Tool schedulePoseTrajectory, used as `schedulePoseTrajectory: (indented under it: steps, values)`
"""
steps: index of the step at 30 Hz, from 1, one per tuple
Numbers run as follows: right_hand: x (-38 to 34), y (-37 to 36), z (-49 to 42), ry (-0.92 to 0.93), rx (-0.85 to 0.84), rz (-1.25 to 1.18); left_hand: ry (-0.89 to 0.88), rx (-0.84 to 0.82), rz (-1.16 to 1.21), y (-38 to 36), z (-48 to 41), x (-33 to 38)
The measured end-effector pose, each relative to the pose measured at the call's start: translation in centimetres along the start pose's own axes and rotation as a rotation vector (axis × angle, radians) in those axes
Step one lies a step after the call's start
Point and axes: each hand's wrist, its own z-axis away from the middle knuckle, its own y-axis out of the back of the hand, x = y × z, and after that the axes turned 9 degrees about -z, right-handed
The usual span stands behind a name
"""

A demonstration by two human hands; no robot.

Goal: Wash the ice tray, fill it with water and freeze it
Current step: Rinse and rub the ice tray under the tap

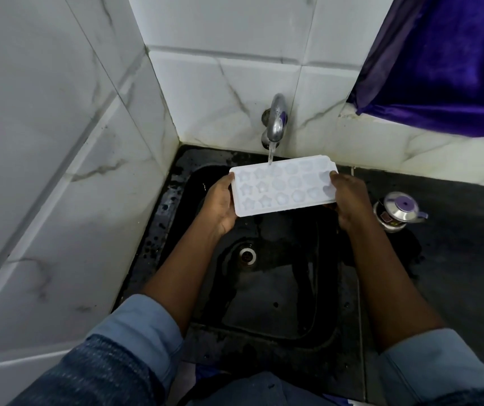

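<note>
Ice tray (pixel 284 185): we grip its ends, left hand (pixel 220 205) and right hand (pixel 349 200), under running tap (pixel 276 121); rinsing or filling, freezing remains.

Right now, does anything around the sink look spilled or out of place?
Nothing serious. The left hand and right hand hold the ice tray under the tap, but the stream lands by its far edge, not the middle. The counter looks wet near the steel pot.
</note>
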Motion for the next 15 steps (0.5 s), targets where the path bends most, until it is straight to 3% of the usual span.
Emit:
schedulePoseTrajectory:
  steps: [15]
  values:
    - [-1.6,0.7,-1.5,0.030,0.056,-0.062,-0.027,-0.028,-0.012,-2.1,-1.9,1.3]
